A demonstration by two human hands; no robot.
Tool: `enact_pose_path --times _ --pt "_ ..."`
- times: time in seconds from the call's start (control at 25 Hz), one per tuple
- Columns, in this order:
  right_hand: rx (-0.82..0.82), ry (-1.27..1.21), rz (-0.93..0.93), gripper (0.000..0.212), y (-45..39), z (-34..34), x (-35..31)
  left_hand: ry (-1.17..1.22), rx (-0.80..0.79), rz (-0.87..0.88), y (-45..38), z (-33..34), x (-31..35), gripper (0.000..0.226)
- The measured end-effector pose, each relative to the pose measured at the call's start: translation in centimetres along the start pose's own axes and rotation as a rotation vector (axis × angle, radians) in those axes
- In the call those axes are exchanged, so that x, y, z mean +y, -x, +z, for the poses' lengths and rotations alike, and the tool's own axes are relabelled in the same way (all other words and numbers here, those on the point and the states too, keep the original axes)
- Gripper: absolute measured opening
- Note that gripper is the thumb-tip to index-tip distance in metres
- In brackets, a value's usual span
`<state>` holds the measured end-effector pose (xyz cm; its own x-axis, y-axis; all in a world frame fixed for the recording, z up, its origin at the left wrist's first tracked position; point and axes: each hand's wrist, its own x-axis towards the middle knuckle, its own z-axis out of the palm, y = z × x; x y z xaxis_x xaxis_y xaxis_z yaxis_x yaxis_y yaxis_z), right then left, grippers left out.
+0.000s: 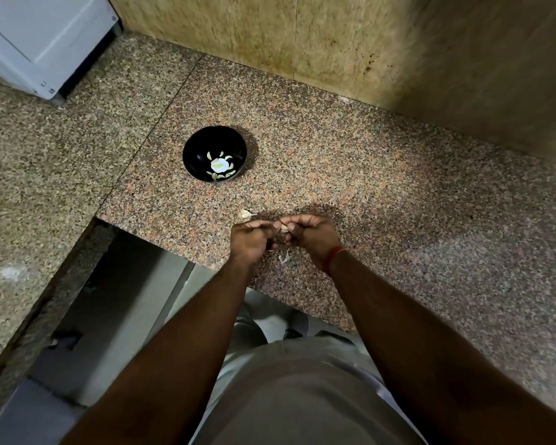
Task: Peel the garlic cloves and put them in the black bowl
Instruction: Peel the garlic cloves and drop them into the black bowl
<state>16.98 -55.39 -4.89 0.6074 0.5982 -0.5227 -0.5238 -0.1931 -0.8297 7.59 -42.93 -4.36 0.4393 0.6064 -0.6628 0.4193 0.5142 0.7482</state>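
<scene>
Both hands meet over the speckled granite counter (350, 162), near its front edge. My left hand (250, 239) and my right hand (309, 236) pinch one garlic clove (283, 227) between their fingertips; most of it is hidden by the fingers. Another unpeeled clove (246, 214) lies on the counter just beyond my left hand. Bits of papery skin (284, 258) lie below the hands. The black bowl (196, 149) sits farther back and to the left, holding several peeled cloves (219, 176).
A white appliance (39, 43) stands at the back left. Stone walls (302, 36) close the counter at the back and right. The counter has a cut-out at the front left, with floor below (116, 316).
</scene>
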Motion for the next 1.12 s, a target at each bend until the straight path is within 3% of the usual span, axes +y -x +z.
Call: enact_pose_path --times 0.32,0.48,0.64,0.72,0.84,1.12 --pt "0.008 -0.069 0.068 0.022 -0.1 0.4 -0.4 0.110 -0.005 -0.087 -0.1 0.2 -0.1 0.009" --pt "0.031 -0.085 0.096 0.021 -0.2 0.5 -0.9 0.096 -0.068 -0.018 0.0 0.6 0.4 0.003" --pt "0.029 -0.051 0.083 0.019 -0.5 0.1 -1.4 0.015 -0.164 0.109 0.2 0.4 0.4 0.020" --pt "0.029 -0.012 0.080 0.017 -0.5 -0.1 -1.5 -0.038 -0.169 0.141 -0.3 0.3 0.4 0.017" --pt "0.064 0.072 0.076 0.017 -0.4 -0.3 -1.4 -0.001 -0.118 0.142 -0.4 0.2 0.7 0.007" --pt "0.221 0.332 -0.055 0.023 0.6 -1.0 -0.3 0.080 -0.005 0.108 -0.8 -0.1 0.3 0.015"
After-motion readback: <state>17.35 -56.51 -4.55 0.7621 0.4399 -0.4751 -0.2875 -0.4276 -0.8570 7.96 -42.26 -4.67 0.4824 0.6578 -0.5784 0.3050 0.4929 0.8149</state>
